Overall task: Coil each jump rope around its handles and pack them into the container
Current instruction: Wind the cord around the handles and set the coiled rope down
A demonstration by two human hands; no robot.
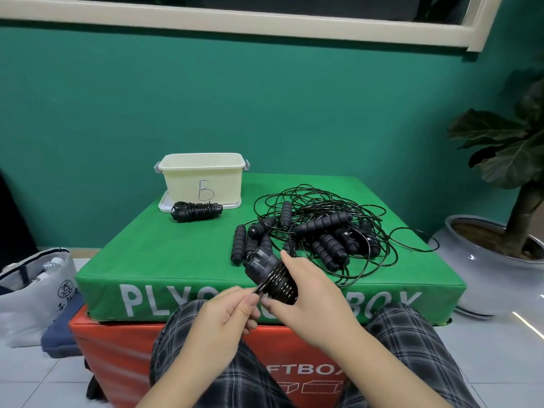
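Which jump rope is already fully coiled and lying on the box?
The coiled rope in front of the container. The others lie tangled in the pile, and one rope is in the hands.

1. the container (203,179) stands at the back left of the upper box (164,260), on its lid (164,203).
2. a coiled rope (195,212) lies just before the container, touching the lid's edge.
3. the heap of loose ropes (318,231) lies to the right, well apart from the container.
4. the upper box sits on a lower box (117,348).
5. before the heap, near the front edge, the right hand (312,293) and left hand (217,322) hold a half-wound rope (272,279).
6. a bag (32,290) lies on the floor to the left; a potted plant (500,231) stands to the right.
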